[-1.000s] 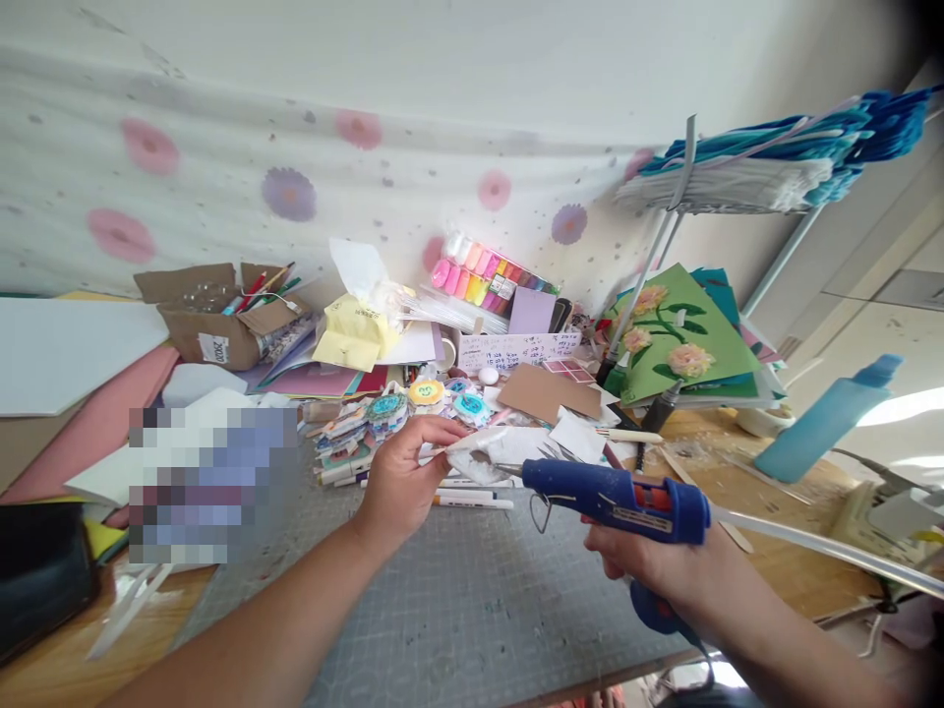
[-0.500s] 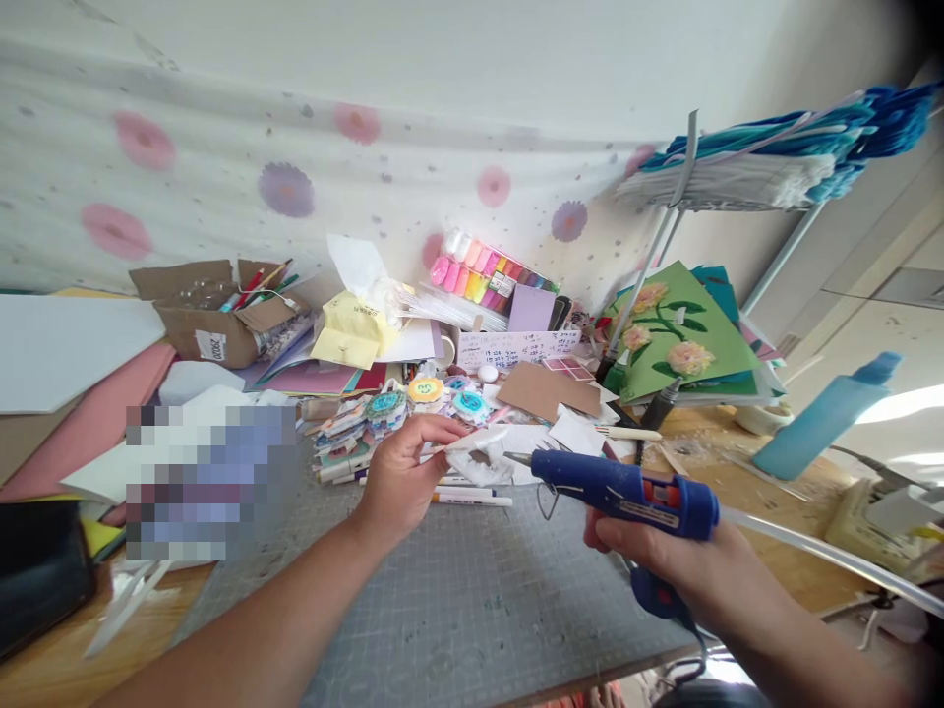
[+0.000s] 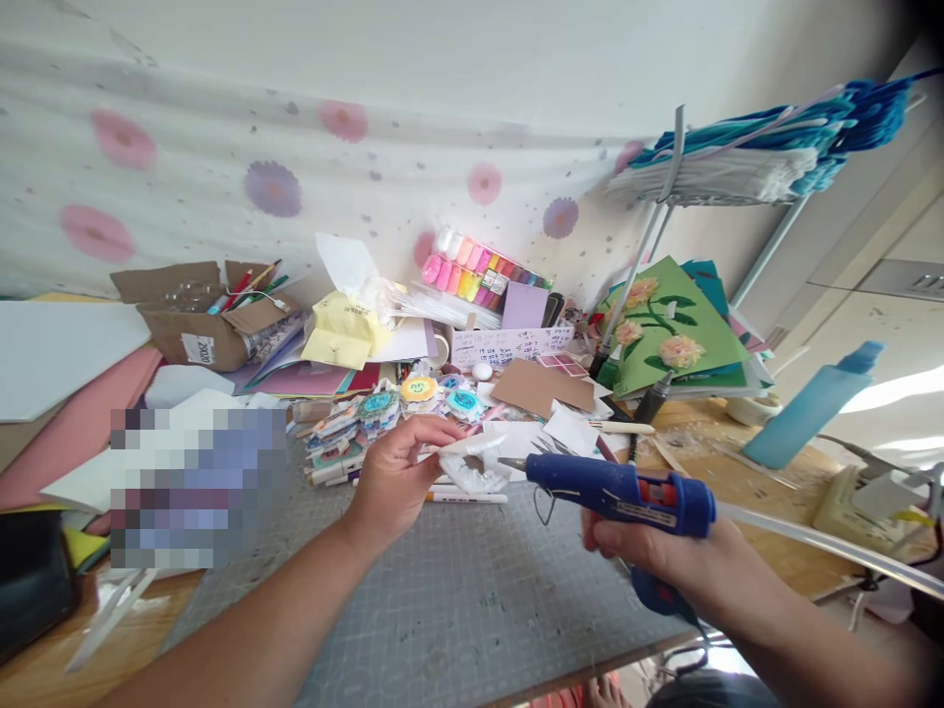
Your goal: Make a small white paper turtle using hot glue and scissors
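Note:
Between the thumb and fingers of my left hand (image 3: 398, 477) is a white ring-shaped craft piece (image 3: 476, 474), held tilted above the mat. Its surface looks crinkled; the material is unclear. My right hand (image 3: 656, 551) is wrapped round the handle of a blue glue gun (image 3: 619, 489), with a long clear glue stick (image 3: 826, 546) coming out of its back end. The metal nozzle points left, close to the right edge of the white piece; whether it touches cannot be made out. Behind the piece lie white-barrelled pens (image 3: 466, 496) and several layered paper badges (image 3: 419, 389).
A grey cutting mat (image 3: 442, 610) covers the table's middle. At the left stands a cardboard box (image 3: 196, 329); brown card (image 3: 542, 386) and white scraps lie at the back. On the right are a green flower card (image 3: 664, 324), a blue bottle (image 3: 815, 408) and a power strip (image 3: 855, 511).
The white piece has tipped so that more of its ring shows. The glue gun has barely moved, its nozzle still beside the piece. The whole view has shifted slightly.

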### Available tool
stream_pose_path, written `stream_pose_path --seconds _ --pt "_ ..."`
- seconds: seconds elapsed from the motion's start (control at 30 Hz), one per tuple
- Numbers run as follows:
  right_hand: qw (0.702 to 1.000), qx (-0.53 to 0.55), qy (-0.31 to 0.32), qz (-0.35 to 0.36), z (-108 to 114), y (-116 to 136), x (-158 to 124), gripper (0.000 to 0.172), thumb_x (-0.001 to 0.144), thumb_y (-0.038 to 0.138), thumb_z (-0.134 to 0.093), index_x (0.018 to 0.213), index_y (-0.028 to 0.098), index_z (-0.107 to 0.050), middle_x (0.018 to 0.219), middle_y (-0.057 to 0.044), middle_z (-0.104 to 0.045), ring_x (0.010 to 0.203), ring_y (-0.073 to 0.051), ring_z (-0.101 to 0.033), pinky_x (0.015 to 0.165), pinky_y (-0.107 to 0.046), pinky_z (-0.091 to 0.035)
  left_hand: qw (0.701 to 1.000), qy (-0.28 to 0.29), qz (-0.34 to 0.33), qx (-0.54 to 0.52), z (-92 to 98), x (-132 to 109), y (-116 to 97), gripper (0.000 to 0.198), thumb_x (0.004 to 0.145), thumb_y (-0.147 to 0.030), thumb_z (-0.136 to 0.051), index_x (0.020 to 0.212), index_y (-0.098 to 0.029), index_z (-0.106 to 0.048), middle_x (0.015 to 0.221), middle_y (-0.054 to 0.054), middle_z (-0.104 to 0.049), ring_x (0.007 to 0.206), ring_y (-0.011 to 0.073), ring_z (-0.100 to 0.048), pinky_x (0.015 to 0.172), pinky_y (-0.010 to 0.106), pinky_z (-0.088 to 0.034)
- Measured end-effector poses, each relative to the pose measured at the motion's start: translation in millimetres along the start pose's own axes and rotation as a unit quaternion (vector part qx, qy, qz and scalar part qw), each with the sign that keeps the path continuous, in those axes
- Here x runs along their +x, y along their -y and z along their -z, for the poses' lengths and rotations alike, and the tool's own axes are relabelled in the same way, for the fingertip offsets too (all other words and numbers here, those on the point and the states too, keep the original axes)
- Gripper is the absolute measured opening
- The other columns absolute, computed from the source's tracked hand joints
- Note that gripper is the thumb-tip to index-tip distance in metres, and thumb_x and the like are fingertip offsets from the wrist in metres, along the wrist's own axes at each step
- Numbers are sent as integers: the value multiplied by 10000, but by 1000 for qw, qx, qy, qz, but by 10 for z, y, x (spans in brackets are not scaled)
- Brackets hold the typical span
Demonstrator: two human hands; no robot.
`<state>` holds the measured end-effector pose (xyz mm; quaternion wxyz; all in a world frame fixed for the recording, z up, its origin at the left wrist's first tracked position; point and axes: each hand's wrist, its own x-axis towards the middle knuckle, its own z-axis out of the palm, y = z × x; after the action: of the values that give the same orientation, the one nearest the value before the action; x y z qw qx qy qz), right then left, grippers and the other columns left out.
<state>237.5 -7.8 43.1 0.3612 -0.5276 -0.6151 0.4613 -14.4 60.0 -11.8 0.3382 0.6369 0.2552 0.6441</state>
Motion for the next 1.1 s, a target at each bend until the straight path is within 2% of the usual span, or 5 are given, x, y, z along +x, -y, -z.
stream_pose_path --seconds 0.17,0.47,0.7,0.93,1.1 --pt "997 -9 57 54 60 33 30 230 706 408 -718 787 192 -714 753 -67 -687 645 -188 -610 496 -243 -462 1000 1 7 -10 9 -1 2 129 757 -125 -702 791 -247 -683 880 2 -709 890 183 -646 874 366 -479" --pt "997 -45 -35 43 -5 35 -30 219 637 373 -745 664 198 -617 539 41 -467 482 -110 -424 446 -230 -378 999 -5 12 -40 -10 2 -24 66 745 -181 -725 784 -233 -712 870 21 -724 890 185 -651 860 339 -489" --pt "994 -56 61 78 85 80 13 232 703 378 -724 825 182 -697 644 -16 -596 613 -167 -561 528 -251 -482 999 -5 17 -47 -9 6 -45 50 733 -237 -740 775 -224 -719 857 45 -728 882 213 -650 858 372 -491" --pt "995 -57 -79 22 12 15 -43 250 622 368 -769 777 205 -661 536 37 -516 471 -114 -459 440 -228 -404 998 -11 34 -55 -32 10 -79 56 712 -210 -753 756 -229 -723 846 37 -728 877 217 -650 864 381 -489" --pt "996 -30 64 55 30 113 -7 190 707 365 -719 686 193 -642 573 7 -546 504 -122 -472 480 -243 -416 998 -11 36 -47 -31 8 -87 63 706 -200 -756 748 -230 -718 840 45 -725 872 225 -647 866 396 -491"
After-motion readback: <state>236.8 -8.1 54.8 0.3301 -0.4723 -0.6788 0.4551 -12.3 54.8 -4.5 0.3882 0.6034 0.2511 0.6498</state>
